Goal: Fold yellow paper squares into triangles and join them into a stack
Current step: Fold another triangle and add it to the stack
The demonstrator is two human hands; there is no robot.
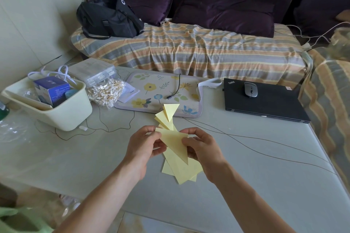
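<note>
Folded yellow triangle (175,143) pinched at both edges between left fingers (158,138) and right fingers (186,141).

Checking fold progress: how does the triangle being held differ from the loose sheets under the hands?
The held triangle is folded and pinched by the left hand and right hand; the loose sheets lie flat, fanned on the table, untouched. Both are pale yellow paper.

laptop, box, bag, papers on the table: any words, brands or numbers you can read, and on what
"ThinkPad": on the lid corner of the closed black laptop, small but legible.
Blue box in the cream bin: print too small to read.
White leaflet beside the floral mat: print too blurred.
Black bag: white mark, only partly visible, unreadable.
</note>
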